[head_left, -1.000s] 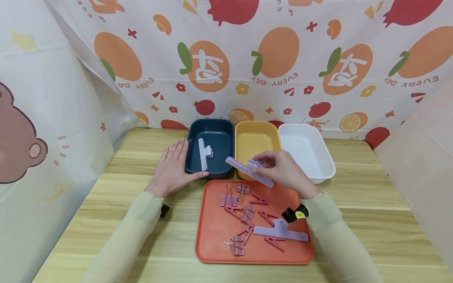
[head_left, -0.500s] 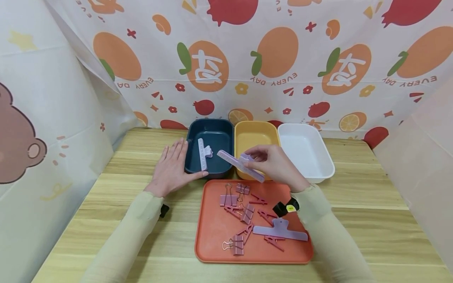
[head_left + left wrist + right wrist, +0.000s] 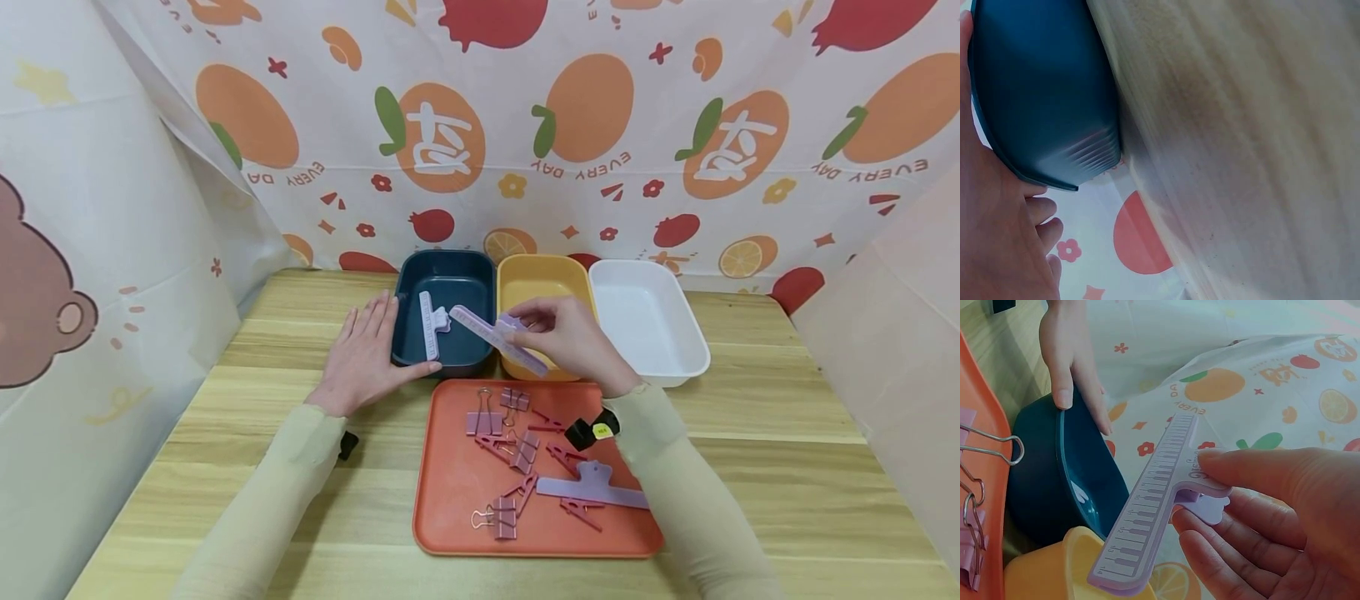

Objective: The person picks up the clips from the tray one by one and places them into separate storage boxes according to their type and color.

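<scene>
Between thumb and fingers my right hand (image 3: 566,337) pinches a long lilac clip (image 3: 1147,506) printed with piano keys and ruler marks. In the head view that clip hangs over the yellow bin's front left, its far end above the dark teal bin (image 3: 450,367). A similar lilac clip (image 3: 430,325) lies inside the teal bin. With straight fingers my left hand (image 3: 363,358) rests against the teal bin's left rim, thumb at the front corner. On the orange tray (image 3: 450,467) lie another lilac long clip (image 3: 592,487), several mauve binder clips (image 3: 506,518) and several pink pegs (image 3: 581,512).
The yellow bin (image 3: 546,265) stands between the teal bin and a white bin (image 3: 648,321). All three stand in a row on the wooden table (image 3: 787,467), behind the tray. A printed cloth (image 3: 525,142) hangs behind them.
My right hand has moved left and slightly away from me with the long clip, bringing its end over the teal bin. The left hand has stayed put.
</scene>
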Available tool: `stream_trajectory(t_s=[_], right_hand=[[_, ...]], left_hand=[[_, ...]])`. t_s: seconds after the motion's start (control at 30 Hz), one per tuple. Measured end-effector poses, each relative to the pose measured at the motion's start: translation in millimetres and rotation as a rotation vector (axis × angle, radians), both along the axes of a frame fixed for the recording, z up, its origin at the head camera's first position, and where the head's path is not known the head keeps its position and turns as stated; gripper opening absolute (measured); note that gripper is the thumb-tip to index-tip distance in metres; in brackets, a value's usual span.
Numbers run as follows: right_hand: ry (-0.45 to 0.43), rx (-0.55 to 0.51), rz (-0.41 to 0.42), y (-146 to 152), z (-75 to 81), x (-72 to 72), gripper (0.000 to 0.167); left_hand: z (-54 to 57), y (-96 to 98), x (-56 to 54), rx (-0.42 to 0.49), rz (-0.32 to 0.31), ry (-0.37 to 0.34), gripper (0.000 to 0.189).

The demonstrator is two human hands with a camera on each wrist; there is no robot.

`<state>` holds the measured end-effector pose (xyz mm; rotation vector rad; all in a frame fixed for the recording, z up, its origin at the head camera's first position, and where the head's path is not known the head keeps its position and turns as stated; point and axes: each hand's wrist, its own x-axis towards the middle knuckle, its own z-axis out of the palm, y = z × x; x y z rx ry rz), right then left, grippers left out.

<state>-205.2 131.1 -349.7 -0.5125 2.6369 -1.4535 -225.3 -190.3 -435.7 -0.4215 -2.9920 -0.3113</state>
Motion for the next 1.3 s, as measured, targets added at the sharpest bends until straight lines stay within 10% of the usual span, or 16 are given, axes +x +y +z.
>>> stream_trajectory(t_s=[1.3], right_hand=[[0.033,-0.084,-0.124,-54.2,0.6,-30.7,0.032]], left_hand=[[-0.8,-0.1,-0.8,0.006,-0.008,-0.002,0.130]])
